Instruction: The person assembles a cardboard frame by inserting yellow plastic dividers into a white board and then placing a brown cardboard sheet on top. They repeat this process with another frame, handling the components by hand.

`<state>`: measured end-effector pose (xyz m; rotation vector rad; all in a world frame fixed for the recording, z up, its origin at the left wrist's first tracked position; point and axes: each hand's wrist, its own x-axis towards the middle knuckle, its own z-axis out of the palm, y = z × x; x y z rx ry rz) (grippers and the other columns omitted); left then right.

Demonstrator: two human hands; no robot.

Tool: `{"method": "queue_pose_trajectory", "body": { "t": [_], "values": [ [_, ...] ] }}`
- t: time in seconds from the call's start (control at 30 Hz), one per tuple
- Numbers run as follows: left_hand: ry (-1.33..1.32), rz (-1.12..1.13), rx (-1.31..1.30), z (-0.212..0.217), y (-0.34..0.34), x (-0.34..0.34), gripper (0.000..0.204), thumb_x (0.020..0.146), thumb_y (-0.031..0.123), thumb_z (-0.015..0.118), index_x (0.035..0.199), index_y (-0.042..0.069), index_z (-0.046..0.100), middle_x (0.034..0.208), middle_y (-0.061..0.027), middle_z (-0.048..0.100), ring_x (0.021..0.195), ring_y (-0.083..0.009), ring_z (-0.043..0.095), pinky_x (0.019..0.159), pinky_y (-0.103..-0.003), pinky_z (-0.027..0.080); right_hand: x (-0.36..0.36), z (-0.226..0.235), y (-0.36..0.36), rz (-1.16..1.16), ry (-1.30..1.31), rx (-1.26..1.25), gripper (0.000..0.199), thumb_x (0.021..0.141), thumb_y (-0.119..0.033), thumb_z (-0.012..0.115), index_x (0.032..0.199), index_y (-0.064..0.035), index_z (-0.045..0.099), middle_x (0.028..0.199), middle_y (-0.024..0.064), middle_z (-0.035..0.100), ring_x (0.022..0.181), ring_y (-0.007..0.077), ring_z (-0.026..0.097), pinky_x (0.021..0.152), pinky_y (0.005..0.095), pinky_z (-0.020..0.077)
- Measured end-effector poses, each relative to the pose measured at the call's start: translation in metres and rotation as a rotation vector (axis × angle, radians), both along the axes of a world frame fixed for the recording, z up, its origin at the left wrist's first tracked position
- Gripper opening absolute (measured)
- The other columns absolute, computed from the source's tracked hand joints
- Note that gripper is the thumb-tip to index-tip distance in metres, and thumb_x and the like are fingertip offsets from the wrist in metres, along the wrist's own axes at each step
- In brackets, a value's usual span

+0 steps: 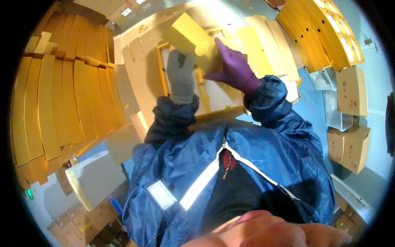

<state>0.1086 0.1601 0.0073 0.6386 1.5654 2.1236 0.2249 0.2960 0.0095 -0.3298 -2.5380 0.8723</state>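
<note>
pale blue floor (312,108), stacked yellow cardboard sheets (61,103), brown cartons (349,142)

A packing or carton-making workshop is shown. Flat yellow card blanks (61,103) are stacked in long rows to the left of the worktable (144,78), and more stacks (317,33) are ranged to its right. Loose die-cut card sheets (267,45) are spread over the table itself. Sealed brown boxes (352,90) are piled on the pale blue floor (312,111) beyond the table's right end. Work gloves and a dark blue work jacket (255,164) with a reflective strip are worn at the table.
</note>
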Motion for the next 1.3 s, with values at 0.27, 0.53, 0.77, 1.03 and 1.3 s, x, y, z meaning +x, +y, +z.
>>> {"method": "queue_pose_trajectory", "body": {
  "t": [0.27,0.53,0.77,1.03,1.3],
  "values": [
    [0.063,0.026,-0.137,-0.014,-0.034,0.006,0.038,0.093,0.015,0.066,0.125,0.0,0.052,0.113,-0.0106,0.062,0.103,-0.02,0.062,0.087,-0.035,0.054,0.0,-0.013,-0.01,0.207,-0.356,0.001,0.045,0.084,-0.023,0.07,0.124,-0.007,0.057,0.095,0.0212,0.069,0.088,0.0412,0.066,0.078,0.0476,0.054],
    [1.401,-0.321,-1.026,0.013,-0.073,-0.026,0.036,0.082,0.025,0.074,0.113,0.011,0.061,0.105,-0.0153,0.067,0.092,-0.034,0.067,0.074,-0.042,0.054,-0.005,-0.007,-0.014,0.462,-0.714,0.225,0.036,0.087,-0.013,0.067,0.122,-0.0068,0.062,0.108,0.0223,0.068,0.099,0.0403,0.065,0.088,0.0455,0.0529],
    [1.186,-0.405,-1.109,-0.009,-0.111,-0.055,0.024,0.088,0.029,0.068,0.103,0.01,0.066,0.086,-0.0146,0.069,0.079,-0.0359,0.067,0.066,-0.044,0.053,0.008,-0.008,0.027,0.305,-0.256,0.214,0.065,0.07,-0.028,0.085,0.125,-0.0071,0.057,0.117,0.016,0.064,0.114,0.0375,0.058,0.101,0.0452,0.0437],
    [1.198,-0.35,-0.907,-0.006,-0.122,-0.054,0.019,0.087,0.025,0.068,0.096,0.009,0.064,0.081,-0.0147,0.067,0.076,-0.0359,0.066,0.063,-0.044,0.052,0.01,-0.008,0.026,0.277,-0.019,0.397,0.066,0.068,-0.028,0.088,0.126,-0.0136,0.06,0.123,0.0131,0.062,0.117,0.0349,0.058,0.102,0.0436,0.0435],
    [1.229,-0.398,-0.879,0.002,-0.122,-0.056,0.019,0.084,0.024,0.07,0.097,0.01,0.066,0.084,-0.0115,0.067,0.077,-0.0331,0.066,0.063,-0.042,0.052,0.011,-0.002,0.021,0.338,-0.115,0.27,0.077,0.068,-0.029,0.089,0.134,-0.0124,0.052,0.125,0.0145,0.06,0.123,0.0361,0.052,0.111,0.0461,0.0354]
  ]
}}
